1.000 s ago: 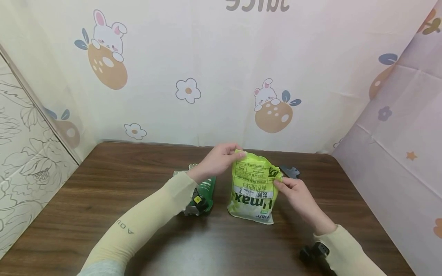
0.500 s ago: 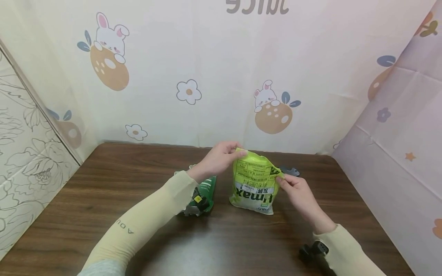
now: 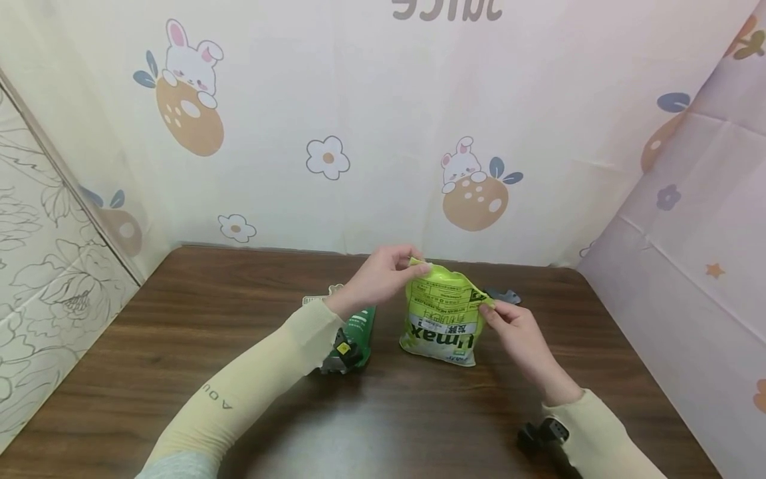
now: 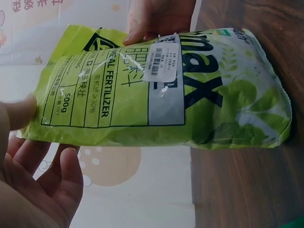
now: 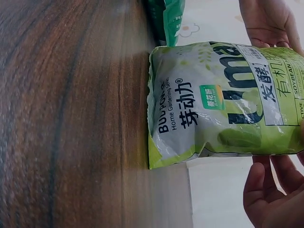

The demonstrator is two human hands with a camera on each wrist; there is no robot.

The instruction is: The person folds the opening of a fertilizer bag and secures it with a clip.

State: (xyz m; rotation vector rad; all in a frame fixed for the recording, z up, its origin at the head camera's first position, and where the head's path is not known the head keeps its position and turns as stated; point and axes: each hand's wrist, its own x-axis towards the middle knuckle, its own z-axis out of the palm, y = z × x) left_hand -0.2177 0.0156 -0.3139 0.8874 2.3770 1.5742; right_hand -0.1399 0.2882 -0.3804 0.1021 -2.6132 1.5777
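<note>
Both hands hold a lime-green and white fertilizer bag (image 3: 444, 326) by its upper corners, over the back part of the table. Its print stands upside down in the head view. My left hand (image 3: 383, 276) pinches the upper left corner between thumb and fingers; the left wrist view shows the thumb (image 4: 21, 114) on the printed face. On the opposite corner, my right hand (image 3: 520, 339) pinches the plastic with thumb and fingers. The bag's lower part bulges, and its bottom seam (image 5: 151, 99) is right at the tabletop in the right wrist view.
A dark green bag (image 3: 360, 326) stands on the brown wooden table (image 3: 179, 332), partly hidden by my left wrist. Behind the fertilizer bag lies a flat dark grey piece (image 3: 505, 296) with a notched edge. A printed curtain (image 3: 383, 199) hangs behind the table.
The bag's bottom has risen in the head view and swung away from me. Its upper right corner, folded earlier, is drawn out straighter as my right hand shifted slightly up and right.
</note>
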